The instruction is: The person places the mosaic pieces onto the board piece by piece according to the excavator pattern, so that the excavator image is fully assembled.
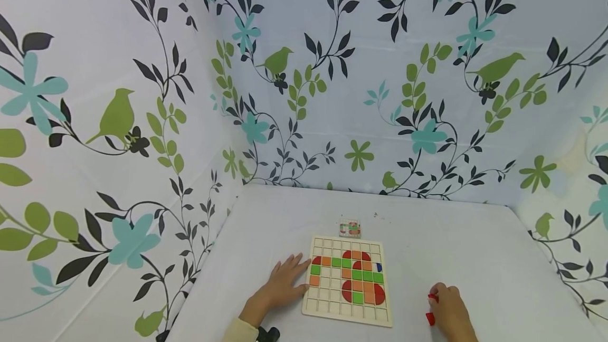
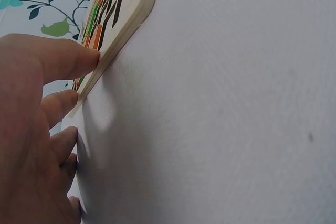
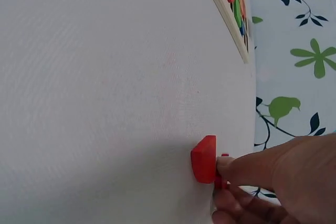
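A wooden grid board (image 1: 342, 307) lies on the white table with red, green, orange and blue pieces set in its squares. My left hand (image 1: 286, 283) rests at its left edge, and in the left wrist view the thumb (image 2: 79, 62) touches the board's side with the fingers fairly straight. To the right of the board, my right hand (image 1: 448, 309) pinches a small red piece (image 3: 222, 181) between thumb and fingers, partly hidden by them. Another red block (image 3: 203, 159) lies on the table right beside that hand.
A small pattern card (image 1: 350, 228) with a coloured design lies just behind the board. Walls of leaf-and-bird patterned cloth (image 1: 332, 136) rise behind and at the sides of the white table (image 1: 427, 236).
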Action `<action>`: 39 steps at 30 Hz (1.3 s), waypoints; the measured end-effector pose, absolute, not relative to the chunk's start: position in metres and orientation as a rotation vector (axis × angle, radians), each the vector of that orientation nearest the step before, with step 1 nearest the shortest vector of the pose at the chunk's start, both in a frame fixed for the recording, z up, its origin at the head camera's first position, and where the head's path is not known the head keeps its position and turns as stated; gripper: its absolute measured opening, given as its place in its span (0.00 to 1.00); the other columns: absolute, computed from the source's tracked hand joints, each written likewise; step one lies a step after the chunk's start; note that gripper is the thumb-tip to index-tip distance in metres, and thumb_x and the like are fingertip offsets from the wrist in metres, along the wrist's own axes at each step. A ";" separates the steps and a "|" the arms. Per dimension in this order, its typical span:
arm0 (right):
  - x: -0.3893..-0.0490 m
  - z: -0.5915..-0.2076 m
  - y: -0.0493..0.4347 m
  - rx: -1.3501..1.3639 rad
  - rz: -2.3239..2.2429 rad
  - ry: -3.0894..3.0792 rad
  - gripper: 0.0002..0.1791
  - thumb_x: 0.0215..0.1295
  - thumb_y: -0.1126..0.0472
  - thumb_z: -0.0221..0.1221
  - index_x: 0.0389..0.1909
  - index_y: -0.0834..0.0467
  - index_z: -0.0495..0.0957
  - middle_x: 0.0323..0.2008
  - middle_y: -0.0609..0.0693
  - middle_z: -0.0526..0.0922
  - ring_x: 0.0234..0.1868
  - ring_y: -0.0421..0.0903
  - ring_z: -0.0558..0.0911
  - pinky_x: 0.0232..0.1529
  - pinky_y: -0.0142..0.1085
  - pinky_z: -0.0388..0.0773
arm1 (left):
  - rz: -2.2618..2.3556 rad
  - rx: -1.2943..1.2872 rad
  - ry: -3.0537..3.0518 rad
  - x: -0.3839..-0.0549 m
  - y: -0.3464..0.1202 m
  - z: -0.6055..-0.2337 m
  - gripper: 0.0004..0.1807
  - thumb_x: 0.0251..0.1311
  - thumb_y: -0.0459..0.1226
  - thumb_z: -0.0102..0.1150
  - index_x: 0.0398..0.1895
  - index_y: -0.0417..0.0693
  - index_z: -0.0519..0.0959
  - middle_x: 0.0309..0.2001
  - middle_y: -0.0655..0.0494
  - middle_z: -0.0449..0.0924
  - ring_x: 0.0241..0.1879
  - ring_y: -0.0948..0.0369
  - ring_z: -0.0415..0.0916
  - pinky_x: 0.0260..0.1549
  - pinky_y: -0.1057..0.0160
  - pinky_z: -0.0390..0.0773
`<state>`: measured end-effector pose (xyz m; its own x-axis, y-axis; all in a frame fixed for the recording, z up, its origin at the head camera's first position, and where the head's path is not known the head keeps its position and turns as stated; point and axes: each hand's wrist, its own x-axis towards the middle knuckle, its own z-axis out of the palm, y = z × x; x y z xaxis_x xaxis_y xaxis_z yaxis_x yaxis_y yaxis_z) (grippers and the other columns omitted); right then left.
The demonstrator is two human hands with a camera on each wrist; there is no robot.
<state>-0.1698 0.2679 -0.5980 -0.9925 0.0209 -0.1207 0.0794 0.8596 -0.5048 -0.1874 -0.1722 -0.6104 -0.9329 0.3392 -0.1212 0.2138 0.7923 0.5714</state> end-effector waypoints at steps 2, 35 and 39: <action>-0.171 -0.601 0.264 -0.034 -0.821 2.964 0.07 0.66 0.75 0.64 0.43 0.67 0.80 0.40 0.61 0.78 0.40 0.52 0.80 0.42 0.47 0.84 | 0.850 0.434 2.763 -0.187 -0.172 -0.610 0.37 0.70 0.50 0.60 0.80 0.51 0.67 0.83 0.42 0.58 0.82 0.39 0.51 0.78 0.28 0.46; -0.175 -0.613 0.230 0.127 -0.750 2.957 0.16 0.63 0.67 0.67 0.49 0.69 0.78 0.43 0.64 0.79 0.44 0.59 0.79 0.43 0.59 0.80 | 0.850 0.460 2.774 -0.187 -0.174 -0.613 0.37 0.71 0.50 0.59 0.80 0.50 0.67 0.82 0.41 0.57 0.82 0.38 0.51 0.77 0.27 0.46; -0.176 -0.613 0.223 0.088 -0.748 2.956 0.16 0.62 0.67 0.68 0.49 0.69 0.80 0.42 0.60 0.80 0.44 0.55 0.79 0.48 0.61 0.80 | 0.856 0.456 2.778 -0.187 -0.173 -0.613 0.37 0.71 0.49 0.59 0.80 0.50 0.67 0.82 0.41 0.58 0.82 0.37 0.51 0.77 0.27 0.46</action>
